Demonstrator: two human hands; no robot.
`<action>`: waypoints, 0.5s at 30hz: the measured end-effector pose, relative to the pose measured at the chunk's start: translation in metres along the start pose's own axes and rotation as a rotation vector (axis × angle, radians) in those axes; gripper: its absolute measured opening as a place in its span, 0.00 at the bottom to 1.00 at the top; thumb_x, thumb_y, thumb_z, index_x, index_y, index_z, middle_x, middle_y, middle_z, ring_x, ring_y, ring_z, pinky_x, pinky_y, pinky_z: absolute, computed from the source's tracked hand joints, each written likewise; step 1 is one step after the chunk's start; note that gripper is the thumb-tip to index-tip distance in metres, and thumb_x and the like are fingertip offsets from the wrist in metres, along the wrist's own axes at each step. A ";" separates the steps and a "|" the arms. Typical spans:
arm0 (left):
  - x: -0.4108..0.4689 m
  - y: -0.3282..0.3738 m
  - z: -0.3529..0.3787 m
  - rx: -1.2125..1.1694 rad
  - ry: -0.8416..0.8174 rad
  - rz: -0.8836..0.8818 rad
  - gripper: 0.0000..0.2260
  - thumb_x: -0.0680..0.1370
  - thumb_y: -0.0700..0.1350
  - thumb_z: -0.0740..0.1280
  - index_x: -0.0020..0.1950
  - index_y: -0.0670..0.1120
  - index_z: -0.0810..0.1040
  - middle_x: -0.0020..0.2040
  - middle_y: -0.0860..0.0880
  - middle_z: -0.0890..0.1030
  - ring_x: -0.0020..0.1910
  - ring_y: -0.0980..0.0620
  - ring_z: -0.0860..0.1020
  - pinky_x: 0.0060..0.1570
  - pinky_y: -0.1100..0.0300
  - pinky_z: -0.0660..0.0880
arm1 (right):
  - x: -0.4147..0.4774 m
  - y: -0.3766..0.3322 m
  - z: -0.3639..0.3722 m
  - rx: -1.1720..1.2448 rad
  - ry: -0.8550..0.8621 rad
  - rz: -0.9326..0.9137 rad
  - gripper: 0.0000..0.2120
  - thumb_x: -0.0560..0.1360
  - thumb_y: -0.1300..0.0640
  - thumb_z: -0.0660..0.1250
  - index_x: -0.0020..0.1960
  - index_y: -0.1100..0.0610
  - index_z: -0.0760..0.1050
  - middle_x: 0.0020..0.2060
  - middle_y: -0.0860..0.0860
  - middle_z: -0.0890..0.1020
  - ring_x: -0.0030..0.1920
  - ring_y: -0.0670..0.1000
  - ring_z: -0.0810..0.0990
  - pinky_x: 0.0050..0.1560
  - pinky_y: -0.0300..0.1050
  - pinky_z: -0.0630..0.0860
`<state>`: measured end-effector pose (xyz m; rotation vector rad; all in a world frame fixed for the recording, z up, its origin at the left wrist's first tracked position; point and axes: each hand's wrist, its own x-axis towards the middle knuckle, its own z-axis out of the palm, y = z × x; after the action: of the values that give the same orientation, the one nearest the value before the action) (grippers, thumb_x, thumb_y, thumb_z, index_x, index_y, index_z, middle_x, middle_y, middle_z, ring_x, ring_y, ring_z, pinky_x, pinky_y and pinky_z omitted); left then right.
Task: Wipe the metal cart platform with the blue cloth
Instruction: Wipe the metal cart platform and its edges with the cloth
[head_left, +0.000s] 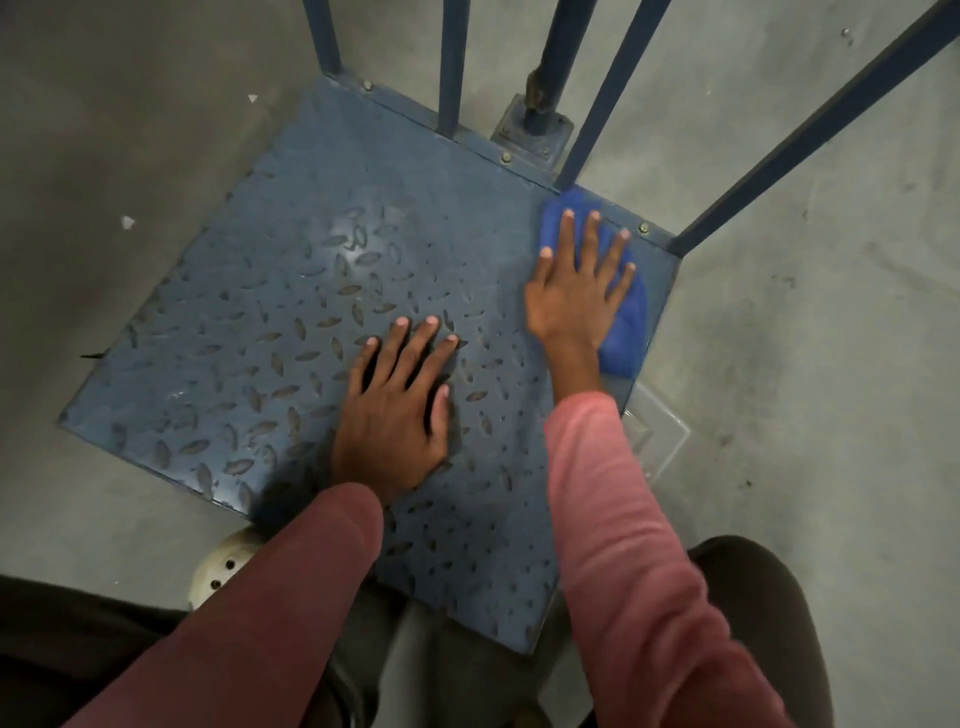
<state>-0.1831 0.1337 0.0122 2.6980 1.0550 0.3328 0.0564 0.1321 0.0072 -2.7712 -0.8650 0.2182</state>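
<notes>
Blue cloth mostly covered by right hand; only its edges show beyond the fingertips and past the little-finger side, near the platform's far right corner. Cloth edge blurred, probably bunched. Upright bars cut off at top. Right hand lies flat, fingers spread straight, pressing cloth onto metal cart platform. Left hand flat on bare tread plate, fingers splayed, holding nothing. Pale shoe partly hidden under left sleeve.

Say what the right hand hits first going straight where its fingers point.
Likely the foot of the blue upright bar on the platform rim; the right hand presses the blue cloth just short of it.
</notes>
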 end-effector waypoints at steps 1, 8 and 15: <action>0.000 0.000 -0.001 0.002 0.000 0.003 0.25 0.85 0.50 0.58 0.83 0.51 0.66 0.85 0.50 0.63 0.85 0.46 0.59 0.81 0.41 0.57 | 0.002 -0.014 0.003 -0.008 -0.024 -0.085 0.27 0.87 0.42 0.45 0.85 0.44 0.46 0.84 0.47 0.47 0.83 0.58 0.40 0.81 0.63 0.41; 0.000 -0.002 0.000 0.019 -0.009 0.004 0.25 0.85 0.51 0.57 0.83 0.51 0.67 0.85 0.50 0.63 0.85 0.46 0.59 0.81 0.41 0.57 | -0.065 0.001 0.000 -0.005 -0.084 -0.415 0.26 0.87 0.43 0.48 0.84 0.44 0.53 0.84 0.44 0.53 0.84 0.54 0.45 0.82 0.58 0.47; 0.000 -0.003 0.003 0.007 -0.014 0.005 0.26 0.85 0.51 0.58 0.84 0.51 0.65 0.85 0.50 0.62 0.86 0.46 0.57 0.82 0.41 0.56 | -0.081 0.075 -0.017 -0.034 -0.013 -0.105 0.27 0.86 0.40 0.44 0.84 0.42 0.50 0.84 0.45 0.52 0.84 0.56 0.46 0.82 0.60 0.47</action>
<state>-0.1843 0.1350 0.0088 2.7058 1.0478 0.3110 0.0349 0.0226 0.0094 -2.7481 -1.0235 0.2060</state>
